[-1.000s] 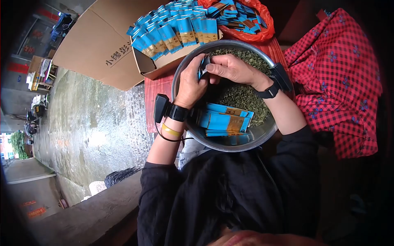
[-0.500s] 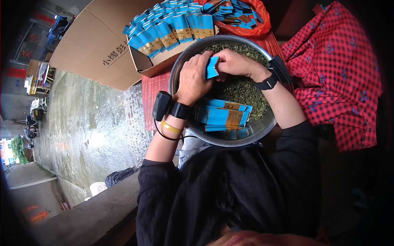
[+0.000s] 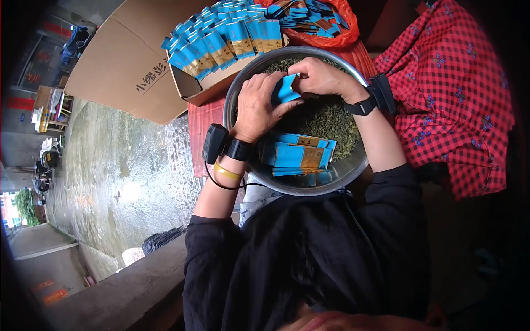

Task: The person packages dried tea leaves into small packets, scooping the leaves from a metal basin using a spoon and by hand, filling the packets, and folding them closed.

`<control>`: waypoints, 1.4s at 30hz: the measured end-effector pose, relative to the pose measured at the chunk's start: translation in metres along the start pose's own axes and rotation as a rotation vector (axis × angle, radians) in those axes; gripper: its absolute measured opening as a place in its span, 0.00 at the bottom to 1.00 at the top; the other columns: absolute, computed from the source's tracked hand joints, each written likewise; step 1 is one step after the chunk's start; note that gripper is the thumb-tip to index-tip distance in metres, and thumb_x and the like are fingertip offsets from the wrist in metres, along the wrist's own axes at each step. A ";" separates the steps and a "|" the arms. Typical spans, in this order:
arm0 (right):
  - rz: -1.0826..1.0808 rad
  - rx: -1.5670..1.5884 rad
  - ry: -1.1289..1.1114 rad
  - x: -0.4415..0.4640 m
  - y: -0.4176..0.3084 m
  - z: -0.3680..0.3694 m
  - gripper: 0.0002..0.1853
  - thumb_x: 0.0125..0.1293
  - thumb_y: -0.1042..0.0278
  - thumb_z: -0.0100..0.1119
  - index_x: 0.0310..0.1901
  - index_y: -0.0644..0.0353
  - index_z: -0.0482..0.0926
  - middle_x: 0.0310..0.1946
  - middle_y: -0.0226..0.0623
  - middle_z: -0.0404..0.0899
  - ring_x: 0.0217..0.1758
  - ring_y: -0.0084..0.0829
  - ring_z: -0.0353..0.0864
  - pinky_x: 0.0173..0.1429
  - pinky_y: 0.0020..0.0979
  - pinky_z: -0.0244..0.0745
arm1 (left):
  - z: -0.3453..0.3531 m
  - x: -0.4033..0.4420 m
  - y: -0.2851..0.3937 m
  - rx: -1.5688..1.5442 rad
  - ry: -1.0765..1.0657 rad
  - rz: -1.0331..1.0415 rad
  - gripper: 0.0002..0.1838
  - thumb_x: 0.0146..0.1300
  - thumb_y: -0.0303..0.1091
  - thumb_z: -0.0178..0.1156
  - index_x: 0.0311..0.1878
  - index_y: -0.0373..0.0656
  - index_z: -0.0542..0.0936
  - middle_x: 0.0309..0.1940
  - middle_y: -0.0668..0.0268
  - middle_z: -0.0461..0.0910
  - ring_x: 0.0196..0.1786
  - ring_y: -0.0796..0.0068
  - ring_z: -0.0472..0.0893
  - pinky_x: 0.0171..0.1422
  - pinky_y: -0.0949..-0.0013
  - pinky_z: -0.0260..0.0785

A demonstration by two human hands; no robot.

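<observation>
My left hand (image 3: 256, 107) grips a small blue packet (image 3: 286, 90) above a metal basin (image 3: 295, 191), thumb on the near side and fingers behind. At the packet's right edge, my right hand (image 3: 326, 81) has its fingers closed and curled down; their tips and anything in them are hidden. Loose dried green leaves (image 3: 337, 124), like tea, cover much of the basin's bottom. Below my hands, a stack of flat blue-and-gold packets (image 3: 298, 155) lies inside the basin's near side.
A cardboard box (image 3: 212, 91) with rows of upright blue-and-gold packets (image 3: 221, 47) stands beyond the basin at left. Beside it, a red plastic bag (image 3: 350, 36) holds more packets. Red checked cloth (image 3: 447, 99) hangs at right. Wet floor (image 3: 121, 165) stretches to the left.
The packet in my left hand has tilted and shows more of its blue face, with the left thumb now stretched along below it. My right hand has shifted slightly up and stays at the packet's edge.
</observation>
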State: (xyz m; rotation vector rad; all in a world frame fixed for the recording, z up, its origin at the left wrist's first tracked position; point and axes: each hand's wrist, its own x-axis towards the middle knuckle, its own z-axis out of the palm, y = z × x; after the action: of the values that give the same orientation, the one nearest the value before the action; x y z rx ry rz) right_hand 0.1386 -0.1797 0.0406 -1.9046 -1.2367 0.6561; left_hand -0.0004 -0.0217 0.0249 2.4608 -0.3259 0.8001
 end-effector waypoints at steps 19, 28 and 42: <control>0.129 -0.643 0.061 -0.001 0.012 0.016 0.12 0.57 0.57 0.61 0.36 0.57 0.83 0.34 0.43 0.84 0.43 0.49 0.82 0.46 0.48 0.74 | 0.004 -0.005 -0.024 -0.238 0.382 -0.328 0.28 0.51 0.39 0.76 0.52 0.37 0.77 0.46 0.52 0.81 0.48 0.53 0.82 0.54 0.62 0.74; -0.023 -0.325 0.189 0.001 0.023 -0.005 0.10 0.63 0.63 0.59 0.39 0.61 0.82 0.28 0.40 0.82 0.32 0.36 0.83 0.39 0.34 0.74 | 0.003 -0.004 -0.021 -0.234 0.336 -0.401 0.27 0.53 0.40 0.76 0.52 0.37 0.78 0.46 0.52 0.81 0.49 0.55 0.82 0.55 0.63 0.74; -0.400 -0.732 0.634 0.013 0.026 0.006 0.08 0.66 0.65 0.60 0.42 0.56 0.80 0.34 0.36 0.81 0.41 0.38 0.81 0.42 0.36 0.77 | 0.003 -0.007 -0.024 -0.247 0.362 -0.440 0.26 0.54 0.41 0.75 0.51 0.37 0.78 0.40 0.56 0.82 0.40 0.64 0.83 0.48 0.67 0.75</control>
State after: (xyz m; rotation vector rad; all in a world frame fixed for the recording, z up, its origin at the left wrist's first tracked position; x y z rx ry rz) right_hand 0.1531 -0.1717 0.0162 -2.0640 -1.4513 -0.6620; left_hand 0.0049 -0.0033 0.0090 1.9999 0.2306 0.9217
